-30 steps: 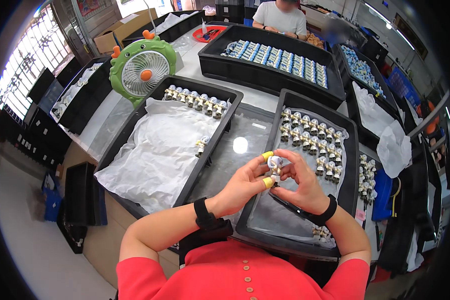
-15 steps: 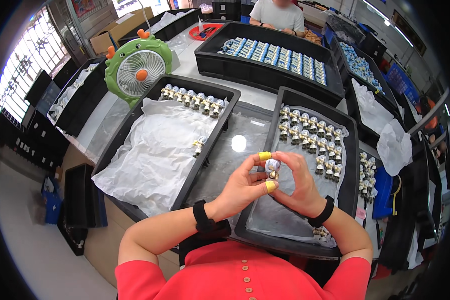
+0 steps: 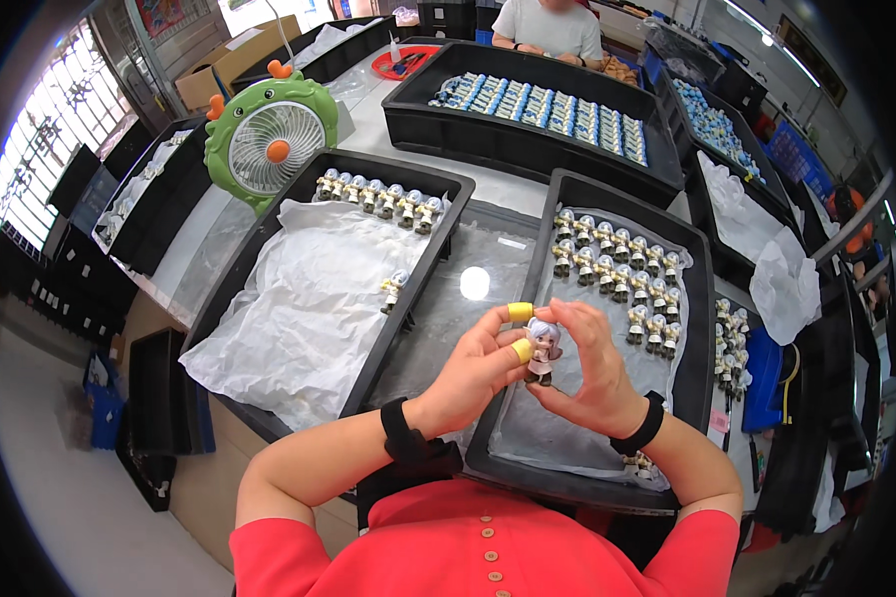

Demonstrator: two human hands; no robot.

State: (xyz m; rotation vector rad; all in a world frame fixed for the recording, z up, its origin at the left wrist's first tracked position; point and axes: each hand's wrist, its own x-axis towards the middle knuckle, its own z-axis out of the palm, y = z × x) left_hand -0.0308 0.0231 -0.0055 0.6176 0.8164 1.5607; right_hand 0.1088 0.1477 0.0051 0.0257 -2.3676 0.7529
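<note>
Between both hands a small figurine [image 3: 543, 353] with pale lilac hair, a white outfit and dark boots is held upright. My left hand [image 3: 473, 363], with yellow covers on its thumb and index finger, grips it from the left. From the right, the fingers and thumb of my right hand [image 3: 597, 373] close round its head and feet. Below the hands lies the right black tray [image 3: 560, 184], lined with white sheeting and holding rows of similar figurines [image 3: 619, 267]. To the left, another black tray [image 3: 458, 189] has one row of figurines [image 3: 378, 197] along its far end and a single figurine [image 3: 393, 291] at its right side.
A green cartoon-shaped fan [image 3: 272, 139] stands behind the left tray. Farther back, a large black tray [image 3: 528, 149] holds rows of blue and white pieces, with a co-worker [image 3: 548, 30] beyond it. More figurines [image 3: 732, 348] lie right of the right tray, near a blue container [image 3: 764, 380].
The figurine has turned in my fingers, so its front now shows. My left thumb has shifted up, and my right thumb sits at its feet.
</note>
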